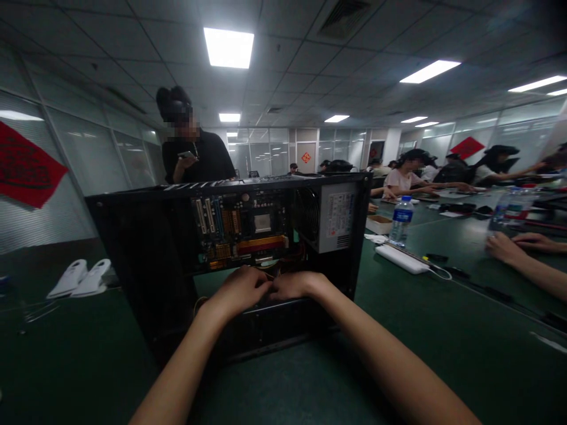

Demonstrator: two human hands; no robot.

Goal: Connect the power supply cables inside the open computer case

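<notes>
A black computer case (257, 332) stands on the green table with its side off. Both my hands reach into its lower part, close together, fingertips almost meeting. My left hand (243, 289) has its fingers curled together; what they pinch is too small and dark to name. Beside it my right hand (292, 285) is also closed, its fingertips partly hidden. Thin cables (301, 254) run down near my fingers. Above them sits the motherboard (234, 221), with a bare square processor (262, 222) and coloured slots. A silver power supply (335, 218) fills the upper right corner.
A water bottle (402, 222), a white power strip (402, 260) and a small box (378, 225) are to the right. White slippers (82, 278) lie at left. Another person's hands (509, 247) rest at far right; a person (199, 153) stands behind the case with a phone.
</notes>
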